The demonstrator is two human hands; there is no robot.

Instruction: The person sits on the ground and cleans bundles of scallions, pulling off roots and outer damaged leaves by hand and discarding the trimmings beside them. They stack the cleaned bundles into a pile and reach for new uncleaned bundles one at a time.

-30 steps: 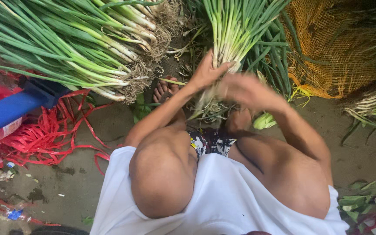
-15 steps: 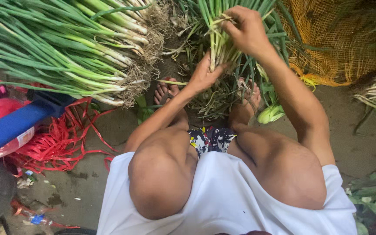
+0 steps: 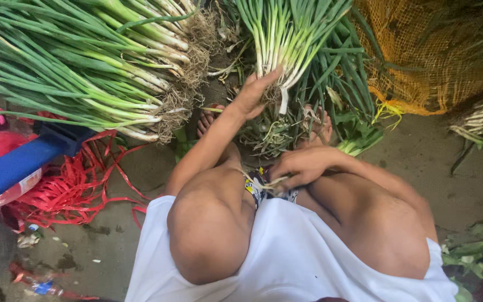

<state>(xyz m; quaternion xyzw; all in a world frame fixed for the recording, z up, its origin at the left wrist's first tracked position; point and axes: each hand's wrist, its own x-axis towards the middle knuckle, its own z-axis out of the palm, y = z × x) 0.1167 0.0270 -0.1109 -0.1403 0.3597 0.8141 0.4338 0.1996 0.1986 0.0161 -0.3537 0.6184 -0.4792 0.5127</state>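
Since half a second ago my right hand (image 3: 303,166) has dropped from the top of the bunch of green onions (image 3: 283,39) down to my lap, between my knees, and its fingers are now curled closed around a few thin pale scraps, roots or peelings as far as I can tell. My left hand (image 3: 254,92) has stayed where it was, fingers wrapped around the white ends of that bunch, just above the tangled roots, holding it propped up in front of my feet.

As I judge it, this bunch is partway cleaned: the white stalks look tidy, but roots still hang below my grip. A big pile of green onions (image 3: 85,72) lies to my left with rooty ends showing, so a good deal of work looks left. A heap of red strips (image 3: 79,187) sits on the concrete floor (image 3: 448,173) beside it, and an orange net sack (image 3: 420,56) stands to my right.
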